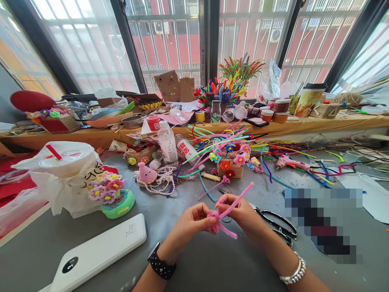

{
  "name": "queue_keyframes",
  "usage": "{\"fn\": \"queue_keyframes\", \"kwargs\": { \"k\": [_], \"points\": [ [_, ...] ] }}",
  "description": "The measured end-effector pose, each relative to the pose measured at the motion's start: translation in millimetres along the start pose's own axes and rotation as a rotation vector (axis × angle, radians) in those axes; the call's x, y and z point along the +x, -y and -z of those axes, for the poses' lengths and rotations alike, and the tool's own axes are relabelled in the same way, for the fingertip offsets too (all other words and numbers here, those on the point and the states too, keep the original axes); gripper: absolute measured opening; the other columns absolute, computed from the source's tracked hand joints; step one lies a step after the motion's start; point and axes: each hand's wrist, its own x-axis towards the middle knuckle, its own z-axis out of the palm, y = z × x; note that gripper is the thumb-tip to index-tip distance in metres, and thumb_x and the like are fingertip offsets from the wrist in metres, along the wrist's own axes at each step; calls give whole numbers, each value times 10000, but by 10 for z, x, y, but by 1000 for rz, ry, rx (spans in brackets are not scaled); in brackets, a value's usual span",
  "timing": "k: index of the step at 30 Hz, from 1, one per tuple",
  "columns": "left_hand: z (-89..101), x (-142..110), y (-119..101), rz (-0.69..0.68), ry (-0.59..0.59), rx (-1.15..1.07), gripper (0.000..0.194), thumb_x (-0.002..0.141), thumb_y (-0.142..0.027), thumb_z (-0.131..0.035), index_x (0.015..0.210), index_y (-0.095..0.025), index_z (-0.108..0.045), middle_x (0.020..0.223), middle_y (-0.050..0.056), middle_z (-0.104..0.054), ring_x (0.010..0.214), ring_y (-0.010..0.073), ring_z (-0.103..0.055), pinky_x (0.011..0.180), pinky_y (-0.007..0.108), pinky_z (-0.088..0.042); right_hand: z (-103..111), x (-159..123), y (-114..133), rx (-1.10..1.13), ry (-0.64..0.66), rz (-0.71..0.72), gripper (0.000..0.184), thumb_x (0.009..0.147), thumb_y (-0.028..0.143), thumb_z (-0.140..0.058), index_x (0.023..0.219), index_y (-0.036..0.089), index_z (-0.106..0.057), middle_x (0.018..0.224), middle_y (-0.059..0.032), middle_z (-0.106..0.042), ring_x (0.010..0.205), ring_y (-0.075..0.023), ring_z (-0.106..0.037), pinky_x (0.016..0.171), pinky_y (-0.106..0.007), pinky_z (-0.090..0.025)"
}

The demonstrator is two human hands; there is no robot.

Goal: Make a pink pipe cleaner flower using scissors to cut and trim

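Note:
Between my hands is a pink pipe cleaner (pixel 236 200), looped and twisted into a small bunch at one end, with two loose ends sticking out to the right. My left hand (pixel 197 219) pinches the bunched part between thumb and fingers. Thumb and fingers of my right hand (pixel 240 213) are closed on the pipe cleaner just beside it. Partly behind my right hand lie black-handled scissors (pixel 281 225) on the grey table (pixel 200 263). A thin pink stem with a small flower (pixel 225 179) rests just beyond my hands.
A white power bank (pixel 103 253) lies at left, near a bagged drink cup (pixel 68 162) and a green flower-topped piece (pixel 118 202). Pearl strings (pixel 161 178), a plastic bottle (pixel 167 144), a flower basket (pixel 232 164), loose pipe cleaners (pixel 197 142) and a pink glue gun (pixel 293 163) stretch across the back.

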Motion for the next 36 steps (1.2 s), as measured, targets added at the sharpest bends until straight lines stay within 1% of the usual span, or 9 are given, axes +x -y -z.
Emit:
{"fn": "queue_keyframes", "kwargs": {
  "k": [3, 7, 10, 13, 19, 22, 27, 31, 36],
  "points": [
    [8, 6, 5, 32, 11, 13, 288, 557, -342, -715, 603, -143, -512, 569, 17, -625, 520, 113, -551, 530, 236, -417, -8, 4, 6, -30, 4, -11, 193, 640, 322, -658, 662, 152, -569, 581, 36, -532, 527, -83, -468, 536, -206, -355],
    [22, 30, -14, -21, -183, -80, 254, 565, -326, -712, 637, -140, -555, 595, -4, -610, 578, 111, -556, 608, 251, -452, 34, 50, -26, -26, -77, 21, 221, 628, 337, -653, 744, 171, -565, 715, 6, -582, 635, -114, -519, 607, -230, -392],
    [30, 31, -47, -37, -256, -192, 224, 570, -271, -717, 661, -142, -558, 627, -5, -627, 621, 107, -568, 670, 253, -459, 72, 59, -32, -114, -43, 67, 250, 596, 304, -680, 775, 182, -554, 728, 8, -574, 657, -120, -518, 586, -220, -389],
    [32, 17, -72, -45, -243, -236, 205, 591, -234, -707, 711, -147, -565, 669, -1, -641, 651, 106, -579, 705, 256, -455, 55, 28, -7, -187, 25, 96, 241, 647, 294, -649, 849, 193, -565, 751, 5, -572, 694, -128, -522, 601, -224, -395],
    [22, 5, -67, 35, -162, -214, 197, 586, -236, -712, 708, -135, -595, 711, 29, -659, 671, 123, -590, 691, 253, -448, -38, -8, 10, -156, -3, 213, 155, 693, 341, -607, 727, 190, -602, 814, -18, -584, 785, -159, -534, 709, -268, -421],
    [21, 10, -56, 37, -161, -220, 171, 588, -231, -712, 662, -132, -595, 692, 30, -663, 657, 119, -588, 669, 240, -445, -56, 14, -34, -81, -17, 194, 179, 698, 369, -598, 737, 195, -585, 759, -9, -579, 693, -139, -534, 654, -260, -432],
    [36, 18, -42, 46, -181, -214, 168, 572, -232, -721, 624, -128, -600, 636, 12, -650, 606, 101, -575, 647, 228, -446, -86, 61, -108, -12, -113, 209, 251, 653, 377, -642, 742, 196, -492, 631, 34, -522, 533, -94, -476, 536, -225, -404],
    [41, 17, -35, 42, -195, -198, 149, 593, -224, -708, 647, -126, -609, 642, 10, -640, 609, 98, -570, 640, 227, -456, -101, 36, -108, -238, -200, 302, 169, 715, 328, -589, 717, 182, -502, 630, 22, -519, 563, -102, -481, 537, -222, -397],
    [47, 16, -28, 27, -203, -182, 140, 621, -229, -688, 673, -120, -617, 668, 18, -628, 629, 99, -562, 649, 229, -466, -87, -44, -41, -655, -200, 454, 56, 754, 194, -527, 775, 185, -577, 695, -12, -587, 622, -132, -525, 594, -248, -415]
  ]
}}
